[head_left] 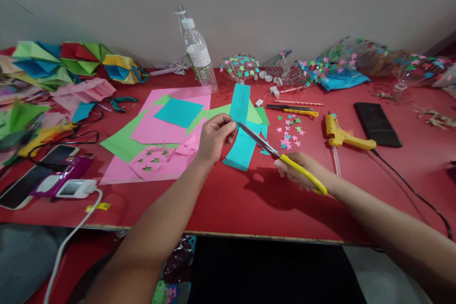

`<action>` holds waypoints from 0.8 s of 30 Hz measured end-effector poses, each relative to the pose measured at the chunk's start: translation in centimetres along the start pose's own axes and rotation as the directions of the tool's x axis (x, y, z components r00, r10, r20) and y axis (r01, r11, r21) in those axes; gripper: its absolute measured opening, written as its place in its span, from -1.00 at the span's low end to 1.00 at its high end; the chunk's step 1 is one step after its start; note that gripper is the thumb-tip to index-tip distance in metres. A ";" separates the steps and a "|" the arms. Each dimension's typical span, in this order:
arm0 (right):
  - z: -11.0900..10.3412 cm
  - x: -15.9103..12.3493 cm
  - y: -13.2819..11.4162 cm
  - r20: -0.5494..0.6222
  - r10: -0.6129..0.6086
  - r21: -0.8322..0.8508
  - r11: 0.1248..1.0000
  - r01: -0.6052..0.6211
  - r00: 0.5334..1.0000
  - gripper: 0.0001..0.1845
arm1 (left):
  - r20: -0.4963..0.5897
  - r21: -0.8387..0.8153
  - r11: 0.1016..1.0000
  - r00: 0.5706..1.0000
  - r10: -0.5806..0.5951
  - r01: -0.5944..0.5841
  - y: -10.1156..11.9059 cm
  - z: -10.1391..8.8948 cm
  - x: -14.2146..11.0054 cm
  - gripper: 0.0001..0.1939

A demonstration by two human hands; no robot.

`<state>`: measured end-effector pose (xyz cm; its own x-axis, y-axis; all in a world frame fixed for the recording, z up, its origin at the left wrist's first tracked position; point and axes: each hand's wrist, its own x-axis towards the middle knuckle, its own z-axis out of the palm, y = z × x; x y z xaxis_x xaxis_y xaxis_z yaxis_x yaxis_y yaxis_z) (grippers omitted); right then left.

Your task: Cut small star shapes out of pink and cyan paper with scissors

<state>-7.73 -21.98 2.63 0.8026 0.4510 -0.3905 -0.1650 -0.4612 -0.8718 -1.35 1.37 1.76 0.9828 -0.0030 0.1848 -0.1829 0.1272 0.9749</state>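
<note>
My left hand (pixel 215 137) is closed in a pinch on a piece of blue paper, mostly hidden by the fingertips, beside a blue paper strip (pixel 241 99) with faint drawn marks. In my right hand (pixel 297 168) are scissors (pixel 261 141) with yellow handles, their blades nearly together and pointing at my left fingertips. Under the blades, another blue strip (pixel 242 152) lies on the red table, with jagged blue scraps (pixel 263 133) at its right. Small paper stars (pixel 290 130) in pink, green and blue are scattered beyond my right hand.
Pink sheets (pixel 121 171) and green paper lie left. A cutter knife (pixel 292 109), a yellow glue gun (pixel 344 135) with a cord and a black phone (pixel 377 123) are right. A plastic bottle (pixel 199 54) and star-covered clear ornaments (pixel 240 67) stand near the wall. Chargers (pixel 67 183) sit front left.
</note>
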 end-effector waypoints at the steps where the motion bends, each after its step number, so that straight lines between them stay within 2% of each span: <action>1: 0.0 0.0 0.0 0.001 -0.008 0.010 1.000 0.008 1.000 -0.48 | -0.002 -0.005 1.000 1.000 -0.004 0.004 0.0 0.0 0.0 -0.86; 6: 0.2 0.0 -0.3 0.019 -0.037 0.061 0.997 0.036 0.999 -0.49 | -0.010 -0.055 0.998 1.000 0.005 -0.006 0.1 0.4 -0.4 -0.84; 12: 0.3 -0.3 -0.8 0.019 -0.018 0.024 1.000 0.017 1.000 -0.48 | -0.043 -0.062 0.998 0.999 -0.005 0.002 -0.3 1.1 -1.1 -0.86; 19: 0.5 -0.3 -0.4 0.025 -0.056 0.007 0.998 0.056 0.998 -0.43 | -0.041 -0.043 0.999 0.999 -0.033 0.032 -0.5 1.1 -1.1 -0.84; 24: 1.2 -0.2 -0.6 -0.003 -0.020 0.046 0.999 0.020 1.000 -0.40 | -0.046 -0.073 0.996 0.998 -0.053 0.050 -0.5 1.4 -1.2 -0.83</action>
<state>-8.52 -20.86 2.89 0.8077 0.4577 -0.3717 -0.1749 -0.4161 -0.8923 -2.44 -0.09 1.20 0.9913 0.0358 0.1270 -0.1316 0.1987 0.9712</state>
